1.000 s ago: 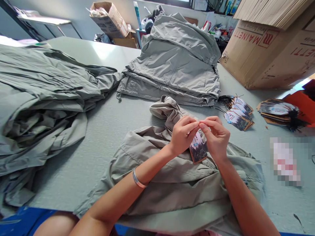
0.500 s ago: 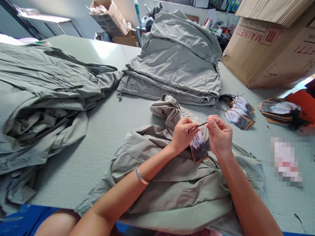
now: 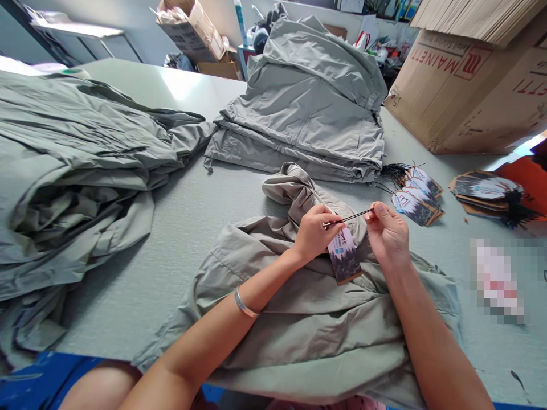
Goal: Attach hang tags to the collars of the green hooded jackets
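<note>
A thin black cord [image 3: 348,217] is held stretched between the left hand [image 3: 316,233] and the right hand [image 3: 387,236], with both hands closed in a pinch. One end of the cord is gripped between the left thumb and forefinger, and the other is gripped by the right fingertips. A printed hang tag [image 3: 344,256] is positioned just below the gap between the hands, its upper end close beneath the left fingertips and its lower end lying on a crumpled khaki garment [image 3: 299,336]. Whether the cord is threaded through the tag cannot be told from this view. The garment is spread beneath both hands and forearms on a pale green tabletop [image 3: 128,319], and a metal bangle [image 3: 243,303] is worn on the left wrist. Just beyond the right hand, a small pile of matching hang tags [image 3: 416,199] is laid on the tabletop, with black cords [image 3: 395,169] gathered at its far end. Farther to the right of that hand, a second pile of tags [image 3: 482,191] is set down, with a bunch of black cords [image 3: 515,213] beside it. A folded stack of grey-green garments [image 3: 299,114] is placed ahead of the hands, a larger heap of similar garments [image 3: 77,171] is left of them, and a cardboard carton printed MAINETTI [image 3: 465,91] stands ahead and to the right.
</note>
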`<state>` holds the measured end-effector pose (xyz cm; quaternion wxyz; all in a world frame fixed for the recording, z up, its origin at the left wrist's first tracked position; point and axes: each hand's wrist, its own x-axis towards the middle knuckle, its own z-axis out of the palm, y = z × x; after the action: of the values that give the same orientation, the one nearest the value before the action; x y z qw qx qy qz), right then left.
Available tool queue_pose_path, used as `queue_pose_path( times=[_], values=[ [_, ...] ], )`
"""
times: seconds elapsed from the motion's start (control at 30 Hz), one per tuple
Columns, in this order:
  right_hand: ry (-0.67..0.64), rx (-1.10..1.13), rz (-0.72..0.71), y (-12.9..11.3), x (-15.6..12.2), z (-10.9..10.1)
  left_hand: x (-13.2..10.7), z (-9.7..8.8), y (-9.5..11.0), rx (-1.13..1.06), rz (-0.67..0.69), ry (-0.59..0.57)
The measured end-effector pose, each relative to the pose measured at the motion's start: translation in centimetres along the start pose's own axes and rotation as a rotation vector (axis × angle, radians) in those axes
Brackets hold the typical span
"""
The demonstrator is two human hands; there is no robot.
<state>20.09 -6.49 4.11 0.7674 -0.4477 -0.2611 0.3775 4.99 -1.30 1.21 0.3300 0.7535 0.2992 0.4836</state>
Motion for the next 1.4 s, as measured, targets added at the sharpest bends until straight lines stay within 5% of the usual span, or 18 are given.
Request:
queue_pose_path(
  times=[0.2, 0.5, 0.73, 0.83, 0.93, 1.03, 1.1, 1.23, 1.4],
  values=[
    [-0.003, 0.068, 0.073, 0.6, 0.3, -0.2, 0.2, -0.3, -0.4, 0.033, 0.018, -0.058],
    [0.004, 0.133, 0.109, 0.3, 0.1, 0.0, 0.3, -0.7, -0.4, 0.25, 0.284, -0.089],
    [-0.011, 0.056, 0.197, 0.8, 0.4, -0.4, 0.5, -1.2, -0.4, 0.297, 0.293, -0.112],
    [0.015, -0.158, 0.068, 0.3, 0.2, -0.6, 0.4, -1.4, -0.5, 0.319, 0.293, -0.117],
    [-0.011, -0.562, -0.332, -0.8, -0.2, -0.8, 0.3, -1.5, -0.5, 0.359, 0.306, -0.133],
    [-0.266, -0.974, -0.715, -1.9, -0.7, -0.8, 0.4, -1.7, -0.4, 0.431, 0.299, -0.184],
    [-0.417, -1.204, -0.829, -2.2, -0.9, -0.8, 0.4, -1.9, -0.3, 0.486, 0.296, -0.217],
    [-0.488, -1.535, -0.844, -2.1, -1.1, -0.8, 0.4, -2.0, -0.1, 0.566, 0.322, -0.265],
    [-0.575, -1.612, -0.656, -2.0, -1.1, -0.9, 0.5, -2.2, 0.0, 0.614, 0.336, -0.289]
  ],
)
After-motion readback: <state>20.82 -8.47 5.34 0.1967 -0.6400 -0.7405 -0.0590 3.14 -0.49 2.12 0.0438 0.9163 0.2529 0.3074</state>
